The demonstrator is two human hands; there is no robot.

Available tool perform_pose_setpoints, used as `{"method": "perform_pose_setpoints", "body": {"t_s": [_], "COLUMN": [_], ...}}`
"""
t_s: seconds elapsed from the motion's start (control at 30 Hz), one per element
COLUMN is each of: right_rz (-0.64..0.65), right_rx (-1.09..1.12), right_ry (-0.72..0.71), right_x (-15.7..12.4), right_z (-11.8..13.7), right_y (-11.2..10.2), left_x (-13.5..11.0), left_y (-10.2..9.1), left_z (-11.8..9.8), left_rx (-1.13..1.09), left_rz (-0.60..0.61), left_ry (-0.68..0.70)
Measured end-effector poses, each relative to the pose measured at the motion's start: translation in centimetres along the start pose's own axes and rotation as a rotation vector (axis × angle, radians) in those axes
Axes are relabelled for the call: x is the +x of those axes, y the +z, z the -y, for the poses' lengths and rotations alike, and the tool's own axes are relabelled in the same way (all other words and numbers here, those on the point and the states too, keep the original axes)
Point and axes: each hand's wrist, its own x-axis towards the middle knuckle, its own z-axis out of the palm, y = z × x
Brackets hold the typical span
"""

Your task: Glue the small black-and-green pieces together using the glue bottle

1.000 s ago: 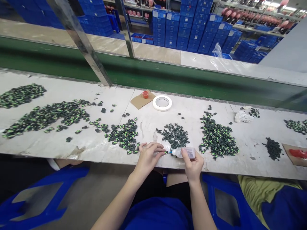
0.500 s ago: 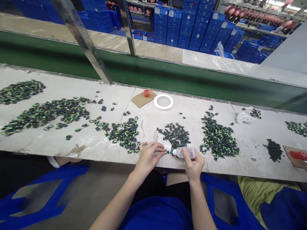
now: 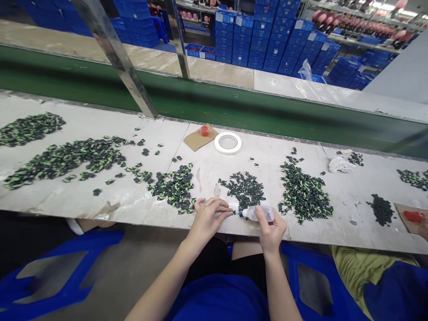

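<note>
Between the thumb and fingers of my left hand (image 3: 211, 217) is a small black and green part (image 3: 233, 213), held just above the table near its front edge. My right hand (image 3: 271, 226) is closed around a translucent squeeze bottle (image 3: 251, 213), tipped on its side. Its thin blue nozzle points left at the small part; whether the tip touches it I cannot tell. Behind my hands lies a pile of small black pieces (image 3: 246, 189). A heap of black and green parts (image 3: 175, 187) is left of my left hand, and another such heap (image 3: 306, 191) is to the right.
A white tape roll (image 3: 228, 143) lies farther back, beside a red cup (image 3: 204, 130) on cardboard (image 3: 194, 141). More parts (image 3: 76, 156) spread to the left. At the right are crumpled white tissue (image 3: 340, 164) and another person's hand (image 3: 424, 228) by a red container (image 3: 413, 216).
The squeeze bottle and my right hand have shifted slightly right, away from the small part. My left hand stays in place. At the right edge, another person's hand has appeared by the red container.
</note>
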Motion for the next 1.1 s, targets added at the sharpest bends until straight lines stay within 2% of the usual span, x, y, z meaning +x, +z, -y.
{"method": "perform_pose_setpoints", "body": {"t_s": [0.23, 0.37, 0.47, 0.57, 0.73, 0.87, 1.0, 1.1], "right_rz": [0.037, 0.011, -0.055, -0.181, -0.305, -0.262, -0.155, -0.196], "right_rx": [-0.006, 0.001, 0.086, 0.205, 0.199, 0.133, 0.058, -0.084], "right_ry": [-0.002, 0.009, 0.047, 0.06, 0.027, 0.024, 0.051, -0.113], "right_x": [0.0, -0.1, -0.2, 0.3, 3.1, 5.8, 6.5, 5.4], "right_z": [0.0, -0.1, -0.7, -1.4, -1.9, -2.3, -2.9, -2.5], "right_y": [0.0, 0.2, -0.1, -0.9, -2.4, -2.2, -1.5, -2.3], "left_x": [0.0, 0.0, 0.1, 0.0, -0.1, -0.1, -0.2, -0.3], "left_y": [0.1, 0.1, 0.1, 0.1, -0.1, -0.2, 0.4, 0.8], "left_z": [0.1, 0.2, 0.3, 0.4, 0.3, 0.4, 1.0, 1.3], "left_rx": [-0.027, -0.048, -0.062, -0.072, -0.023, 0.041, 0.088, 0.086], "left_rz": [-0.001, 0.002, 0.011, 0.023, 0.039, 0.024, -0.004, -0.015], "left_ry": [0.0, 0.0, 0.003, 0.017, 0.031, 0.085, 0.138, 0.157]}}
